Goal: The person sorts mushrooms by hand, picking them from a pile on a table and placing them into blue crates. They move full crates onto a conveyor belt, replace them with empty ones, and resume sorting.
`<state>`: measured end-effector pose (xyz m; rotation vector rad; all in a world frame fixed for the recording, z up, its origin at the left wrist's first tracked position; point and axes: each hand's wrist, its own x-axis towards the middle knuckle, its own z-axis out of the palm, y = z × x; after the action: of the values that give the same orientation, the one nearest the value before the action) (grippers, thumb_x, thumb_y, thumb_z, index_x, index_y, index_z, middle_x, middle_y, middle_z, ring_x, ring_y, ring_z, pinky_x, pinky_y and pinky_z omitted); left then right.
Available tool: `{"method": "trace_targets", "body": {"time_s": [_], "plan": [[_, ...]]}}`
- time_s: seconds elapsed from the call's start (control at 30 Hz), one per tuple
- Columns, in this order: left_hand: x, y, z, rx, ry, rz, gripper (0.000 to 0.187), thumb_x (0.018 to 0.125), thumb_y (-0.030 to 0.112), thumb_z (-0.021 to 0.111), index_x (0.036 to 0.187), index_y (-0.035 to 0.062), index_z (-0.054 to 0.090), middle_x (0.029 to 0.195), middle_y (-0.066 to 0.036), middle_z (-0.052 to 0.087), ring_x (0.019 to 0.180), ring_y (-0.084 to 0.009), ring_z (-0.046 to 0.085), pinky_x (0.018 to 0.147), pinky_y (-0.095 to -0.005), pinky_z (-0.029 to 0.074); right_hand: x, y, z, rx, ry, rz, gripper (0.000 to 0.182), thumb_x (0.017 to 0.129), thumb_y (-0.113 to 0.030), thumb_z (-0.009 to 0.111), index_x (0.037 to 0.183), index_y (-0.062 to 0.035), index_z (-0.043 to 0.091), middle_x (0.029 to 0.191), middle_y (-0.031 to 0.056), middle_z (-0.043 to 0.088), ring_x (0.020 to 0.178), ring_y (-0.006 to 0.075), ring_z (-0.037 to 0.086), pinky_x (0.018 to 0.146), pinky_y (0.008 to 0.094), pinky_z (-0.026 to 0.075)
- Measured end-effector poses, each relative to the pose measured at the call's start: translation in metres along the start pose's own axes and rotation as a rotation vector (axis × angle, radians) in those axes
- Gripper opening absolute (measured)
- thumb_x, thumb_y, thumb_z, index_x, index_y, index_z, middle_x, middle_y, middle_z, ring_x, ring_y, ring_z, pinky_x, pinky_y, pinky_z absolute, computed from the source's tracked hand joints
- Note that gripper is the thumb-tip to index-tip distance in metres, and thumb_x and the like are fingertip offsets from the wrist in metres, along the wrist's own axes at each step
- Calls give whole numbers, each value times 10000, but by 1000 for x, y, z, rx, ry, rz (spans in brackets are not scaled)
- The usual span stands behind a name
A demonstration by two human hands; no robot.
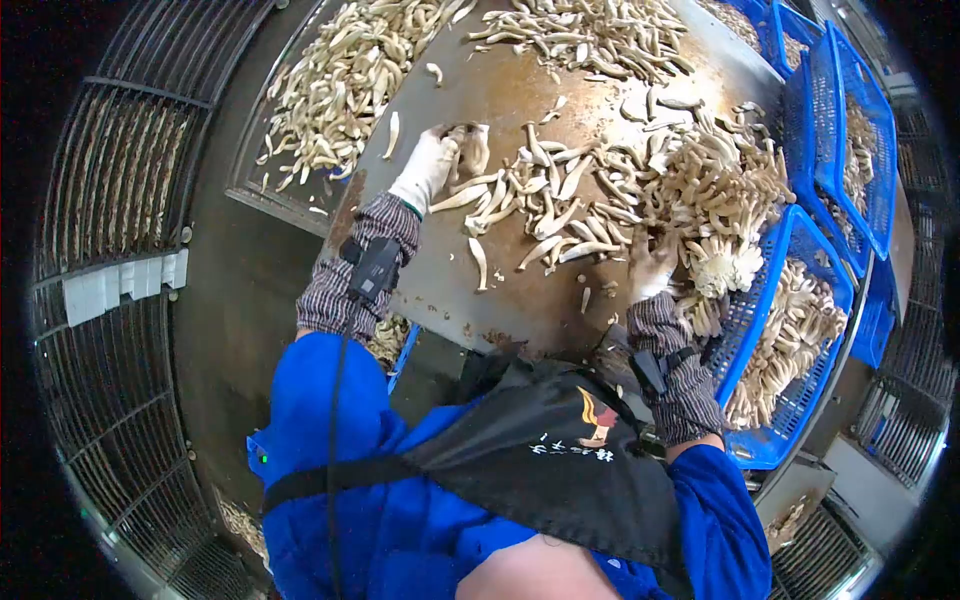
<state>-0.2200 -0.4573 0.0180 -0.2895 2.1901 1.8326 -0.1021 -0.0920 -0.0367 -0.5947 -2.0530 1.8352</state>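
Observation:
My left hand [432, 168], in a white glove with brownish fingertips, is closed around a pale mushroom [476, 150] over the metal tabletop [430, 265]. Long-stemmed loose mushrooms [550, 205] lie just to its right. My right hand [652, 268], also gloved and stained, is at the lower edge of a big heap of clustered mushrooms [715, 185]. Its fingers curl in among the stems and are partly hidden by them. A pale clump [722, 265] sits right beside this hand.
Blue plastic baskets stand along the right, the nearest basket [835, 270] full of mushrooms. At the upper left, a metal tray [285, 200] carries a large mushroom pile [345, 85]. Another pile [600, 35] lies at the table's far end. Metal racks [130, 180] line the left side.

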Motion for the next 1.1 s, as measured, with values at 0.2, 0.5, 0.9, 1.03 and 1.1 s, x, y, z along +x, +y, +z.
{"method": "trace_targets", "body": {"time_s": [0.2,0.5,0.9,1.03,1.1], "plan": [[10,23,-6,302,175,-49,342,908,262,557,1119,-3,600,852,-127,661,753,-214,616,688,-314,500,-103,-89,54,-51,-877,-164,224,851,-69,612,1058,-4,558,911,131,643,840,208,650,703,322,532],[-12,-8,22,892,-66,494,775,768,400,691,1387,63,368,1373,-291,368,1248,-410,404,1043,-449,341,-134,-75,107,-388,-1603,-410,583,796,-281,646,1265,16,467,1162,237,548,1052,392,547,917,426,447],[-48,-41,165,1078,-648,1043,718,687,295,705,1352,214,447,1417,-159,366,1315,-393,318,1065,-572,231,-17,55,-222,-1363,-153,52,975,723,-264,755,1442,5,154,1490,249,169,1290,400,367,1052,431,337],[42,-43,195,920,-387,422,651,812,281,614,1409,190,371,1465,-186,284,1294,-415,319,1043,-524,293,-3,55,-205,-515,-41,342,589,851,-85,551,1341,-16,232,1419,220,330,1267,325,430,1039,409,382],[27,-5,201,1145,128,855,590,859,339,585,1366,105,395,1380,-222,402,1183,-405,458,996,-457,378,-7,57,-194,-4,87,517,376,900,-124,467,1244,-35,344,1338,208,434,1241,287,455,1022,400,411]]}}
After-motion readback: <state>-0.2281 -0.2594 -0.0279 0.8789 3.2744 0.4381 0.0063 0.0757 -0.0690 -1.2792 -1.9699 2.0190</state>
